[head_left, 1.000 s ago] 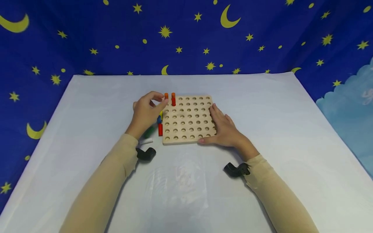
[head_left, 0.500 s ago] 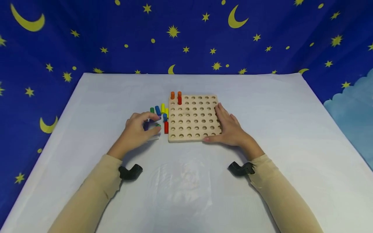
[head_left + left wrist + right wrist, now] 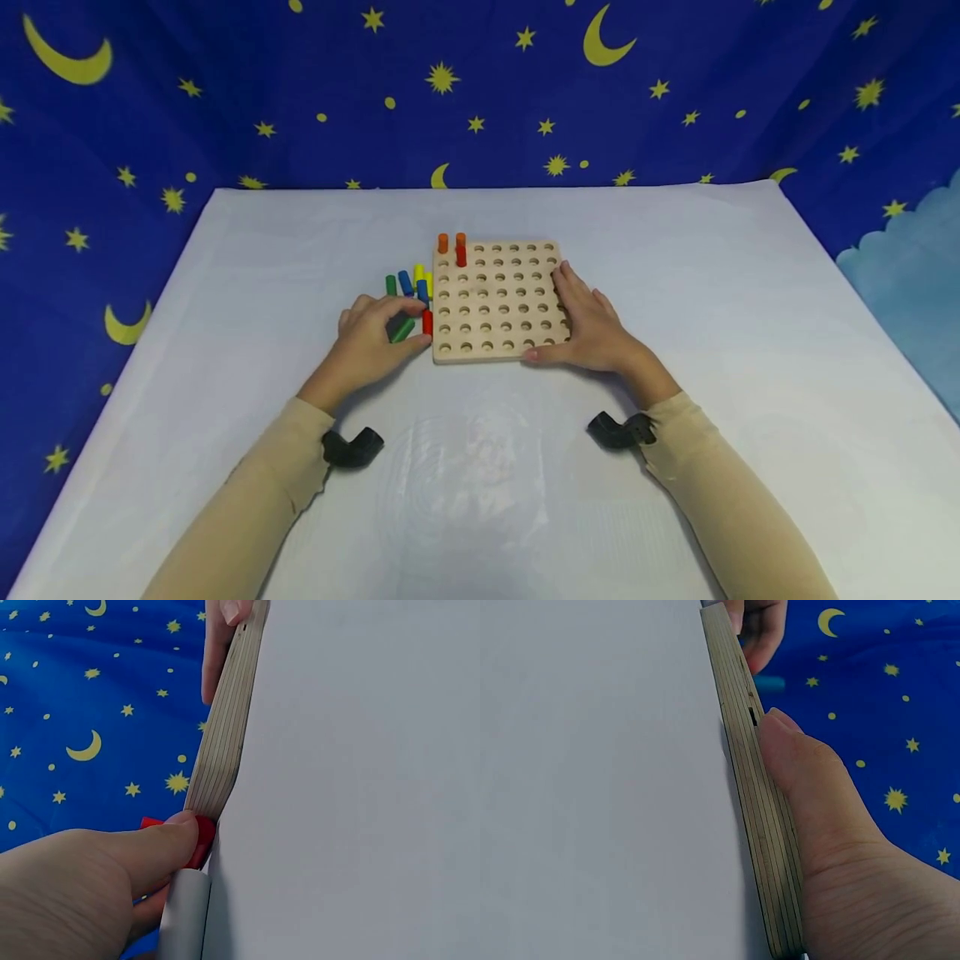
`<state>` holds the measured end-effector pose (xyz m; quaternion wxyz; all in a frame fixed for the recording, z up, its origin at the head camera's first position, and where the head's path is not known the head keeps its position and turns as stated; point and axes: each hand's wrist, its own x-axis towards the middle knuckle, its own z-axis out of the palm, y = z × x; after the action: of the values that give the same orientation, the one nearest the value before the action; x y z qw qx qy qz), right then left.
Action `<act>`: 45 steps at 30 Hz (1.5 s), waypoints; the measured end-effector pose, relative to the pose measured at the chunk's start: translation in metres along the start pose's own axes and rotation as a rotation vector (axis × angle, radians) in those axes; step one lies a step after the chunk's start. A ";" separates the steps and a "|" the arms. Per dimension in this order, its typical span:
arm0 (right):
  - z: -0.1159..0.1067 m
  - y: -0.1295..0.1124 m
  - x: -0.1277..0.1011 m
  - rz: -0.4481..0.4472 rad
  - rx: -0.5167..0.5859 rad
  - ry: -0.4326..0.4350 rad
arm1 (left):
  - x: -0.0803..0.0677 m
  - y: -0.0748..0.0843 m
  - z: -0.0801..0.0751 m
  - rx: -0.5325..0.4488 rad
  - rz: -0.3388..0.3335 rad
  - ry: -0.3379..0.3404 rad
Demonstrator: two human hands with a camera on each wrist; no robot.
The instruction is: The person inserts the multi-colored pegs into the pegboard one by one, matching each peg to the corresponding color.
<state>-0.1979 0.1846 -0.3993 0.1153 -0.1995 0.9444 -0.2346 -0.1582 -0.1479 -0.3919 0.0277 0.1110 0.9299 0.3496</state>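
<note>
At the left edge of the wooden pegboard, my left hand has its thumb and forefinger at the two ends of a red peg, pinching it. The left wrist view shows the thumb on this red peg, with a white peg just in front. My right hand rests against the board's near right corner, fingers fairly straight along the side and thumb at the front edge. Two orange pegs and a red peg stand upright in the far left holes.
Left of the board lie loose pegs: green pegs, blue pegs and yellow pegs. A white cloth covers the table. Behind it hangs a blue star-patterned curtain. A black wrist mount sits on the left sleeve.
My left hand has come from the board's far left corner down to the loose pegs, then right to the red peg at the edge. My right hand stays on the board.
</note>
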 end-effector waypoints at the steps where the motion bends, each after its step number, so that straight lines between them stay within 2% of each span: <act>1: 0.000 0.000 0.000 -0.001 0.000 0.000 | 0.000 0.000 0.000 0.001 -0.003 0.000; 5: -0.001 -0.002 0.000 0.001 0.005 0.000 | 0.001 0.000 -0.001 0.013 -0.005 -0.005; 12: -0.001 -0.001 0.000 0.004 0.018 0.004 | 0.003 0.000 0.000 0.064 0.031 -0.027; 24: 0.001 0.002 0.001 -0.005 0.027 0.003 | 0.004 -0.001 0.002 0.039 0.022 -0.032; 36: -0.001 0.001 -0.001 0.001 0.029 -0.002 | 0.003 0.003 0.001 -0.018 -0.047 0.052; 45: -0.001 0.001 -0.001 -0.002 0.024 0.001 | 0.007 0.011 -0.007 -0.107 -0.037 0.140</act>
<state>-0.1976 0.1861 -0.3985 0.1170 -0.1989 0.9414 -0.2461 -0.1642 -0.1428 -0.3792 -0.0249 0.0673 0.9114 0.4053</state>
